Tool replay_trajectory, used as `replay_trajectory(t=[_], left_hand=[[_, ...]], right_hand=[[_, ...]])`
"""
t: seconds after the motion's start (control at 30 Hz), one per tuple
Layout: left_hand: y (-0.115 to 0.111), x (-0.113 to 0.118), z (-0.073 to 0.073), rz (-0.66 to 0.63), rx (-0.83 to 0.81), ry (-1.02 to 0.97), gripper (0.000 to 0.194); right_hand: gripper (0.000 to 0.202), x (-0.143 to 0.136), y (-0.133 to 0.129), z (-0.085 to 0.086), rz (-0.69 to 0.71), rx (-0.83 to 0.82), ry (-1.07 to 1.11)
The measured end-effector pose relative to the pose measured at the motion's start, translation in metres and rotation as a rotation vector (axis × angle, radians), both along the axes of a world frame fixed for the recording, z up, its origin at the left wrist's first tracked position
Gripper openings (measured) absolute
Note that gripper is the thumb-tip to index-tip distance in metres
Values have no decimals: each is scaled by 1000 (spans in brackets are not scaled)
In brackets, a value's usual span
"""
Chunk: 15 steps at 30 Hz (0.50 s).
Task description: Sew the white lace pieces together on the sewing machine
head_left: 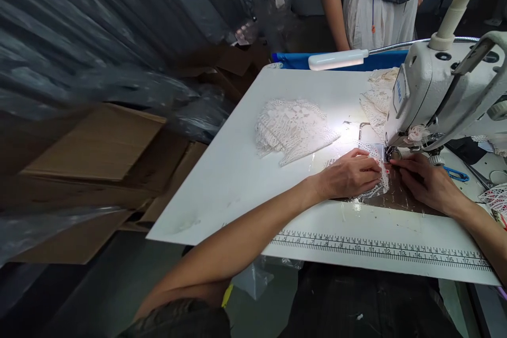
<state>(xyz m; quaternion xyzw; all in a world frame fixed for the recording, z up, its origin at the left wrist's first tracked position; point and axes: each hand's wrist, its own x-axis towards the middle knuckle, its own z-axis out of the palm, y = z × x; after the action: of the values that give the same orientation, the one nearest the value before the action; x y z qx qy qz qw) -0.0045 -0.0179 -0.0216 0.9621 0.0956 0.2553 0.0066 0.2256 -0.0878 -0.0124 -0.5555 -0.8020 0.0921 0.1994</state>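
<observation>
A white sewing machine [415, 90] stands at the right of the white table [237, 190]. Under its lit needle area lies a piece of white lace [381, 182]. My left hand [352, 173] rests on this lace just left of the presser foot [388, 154], fingers bent and pressed together over it. Close to the foot on the right, my right hand [422, 177] has its thumb and index finger brought together; what they pinch, if anything, is too small to make out. A heap of white lace [293, 124] lies on the table left of the machine.
More lace [380, 95] lies behind the needle area. Blue snips [455, 174] and dark scissors [475, 175] are at the right. A printed ruler [356, 248] runs along the front edge. Cardboard boxes [95, 142] stand left; a person [380, 5] stands behind the table.
</observation>
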Motion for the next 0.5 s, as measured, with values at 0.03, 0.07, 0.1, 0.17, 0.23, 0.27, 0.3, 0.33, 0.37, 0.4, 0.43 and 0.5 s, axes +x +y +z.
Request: replay_trajectory(t=[0.03,0.07,0.1,0.17,0.23,0.27,0.3,0.33,0.37,0.4,0.43,0.5], left_hand=[[0,0,-1,-6,8,-10,22],[0,0,-1,-12,14,-22,22],[0,0,-2,-17,20,-35,22],[0,1,-3,-23,36,-68,23],[0,1,-4,-25,57,-101,23],[0,2,-5,-24,65,-112,23],[0,2,-5,-23,70,-118,23],[0,2,-5,-23,71,-122,23],[0,2,-5,-26,69,-125,23],[1,2,-6,-31,66,-133,23],[1,2,-6,-39,62,-143,23],[1,2,-7,-53,52,-161,23]], right_hand=[[40,1,-1,2,8,-16,54],[40,2,-1,3,16,-32,88],[39,3,-2,4,22,-46,105],[38,4,-2,4,26,-68,111],[37,5,-1,2,28,-81,111],[37,5,-1,1,32,-84,114],[38,5,-1,0,35,-85,118],[38,5,-1,-1,36,-87,122],[38,5,0,-2,35,-88,124],[38,5,0,-2,32,-86,125],[38,5,0,-3,29,-85,123],[37,5,0,-2,26,-86,118]])
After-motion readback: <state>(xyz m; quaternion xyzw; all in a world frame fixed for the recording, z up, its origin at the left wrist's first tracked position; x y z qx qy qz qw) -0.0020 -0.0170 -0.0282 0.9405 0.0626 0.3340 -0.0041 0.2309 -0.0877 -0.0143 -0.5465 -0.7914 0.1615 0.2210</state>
